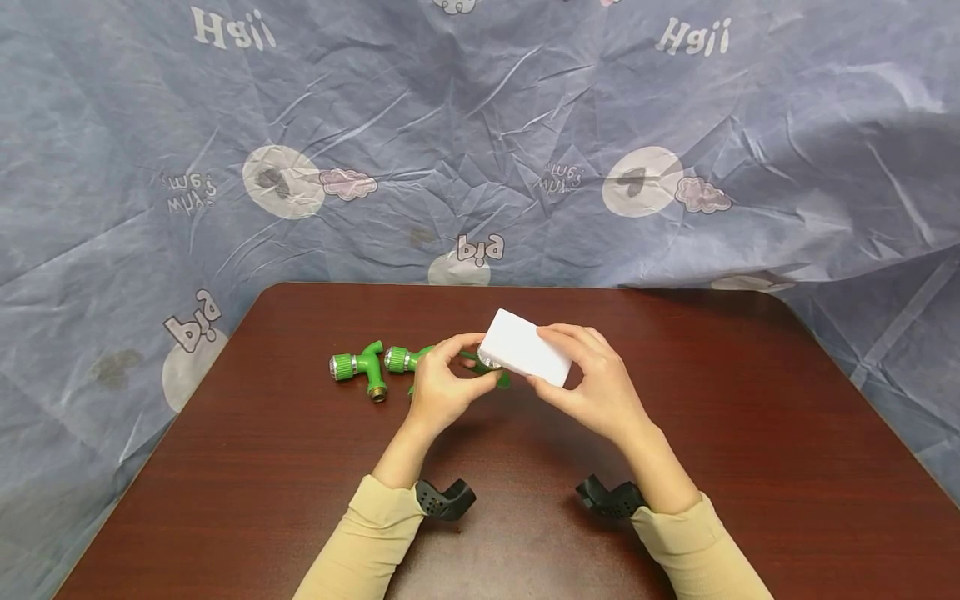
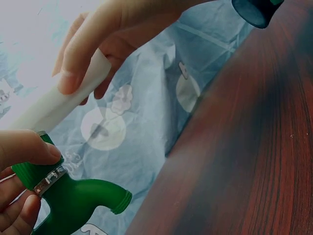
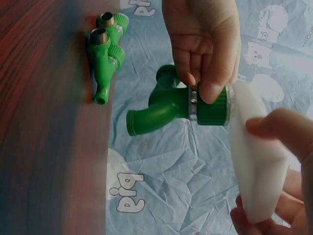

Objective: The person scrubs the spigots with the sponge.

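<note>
My left hand gripped a tap, my right hand a sponge against its knob, wiping seemingly unfinished; two taps lay at left.

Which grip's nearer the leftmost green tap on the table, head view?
Left. The left grip, holding another green tap, is to the right of the leftmost green tap. The right grip, holding a white rectangular block, is farther right.
</note>
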